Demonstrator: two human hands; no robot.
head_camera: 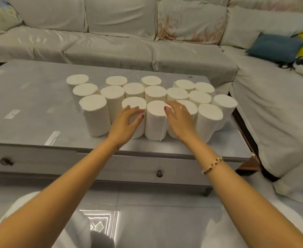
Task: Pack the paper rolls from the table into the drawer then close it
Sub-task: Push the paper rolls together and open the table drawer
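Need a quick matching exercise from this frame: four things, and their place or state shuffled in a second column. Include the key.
Things:
1. left hand
2. right hand
3. drawer knob
4. blue cushion

Place or state:
A. lies on the sofa, far right
B. on the shut drawer front, under the tabletop
C. wrist with a beaded bracelet, fingers over a front roll
D. fingers spread on a front roll, bare wrist

Pairs: 1-D, 2-C, 3-B, 4-A

White coreless paper rolls (152, 97) stand upright, clustered on the grey table (30, 111). Its drawer (138, 169) is shut.
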